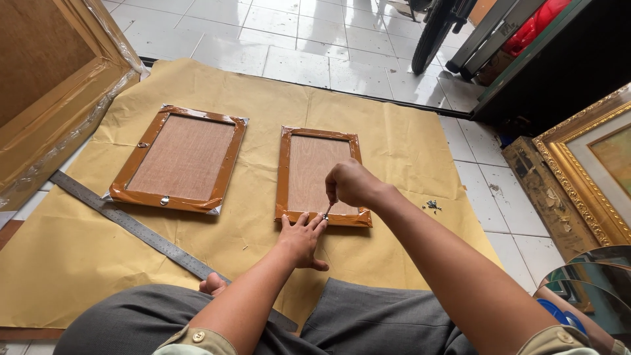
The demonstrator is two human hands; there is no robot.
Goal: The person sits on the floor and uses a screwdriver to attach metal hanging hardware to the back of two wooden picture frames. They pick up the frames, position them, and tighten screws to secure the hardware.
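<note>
Nearest the camera were the person's two knees in grey trousers (368,322), folded on the floor, with a toe showing between them. Two bare forearms reached forward over the knees. The left hand (302,240) lay flat, fingers spread apart, its fingertips pressed on the near edge of a picture frame back (320,174) and gripping nothing. The right hand (351,184) hovered just above it, its grip clamped on a small screwdriver (327,212) whose tip met the frame's bottom edge beside the left fingertips.

Two such frames lay face down on one sheet of brown kraft paper (394,131) spread over the white tiled floor (296,39). Both were backed with hardboard and edged in glossy brown tape. The second frame (181,158), to the left and well apart from the first, carried two small metal hangers on its border.

One long steel ruler (131,227) lay slantwise across the paper, left of the hands, running back under the knee. A little heap of screws (432,205) sat on the paper to the right of the worked frame.

Farther out, a large wrapped gold frame (52,85) leaned at the left, an ornate gilt frame (585,177) stood at the right, and a motorbike wheel (434,29) showed at the far edge.
</note>
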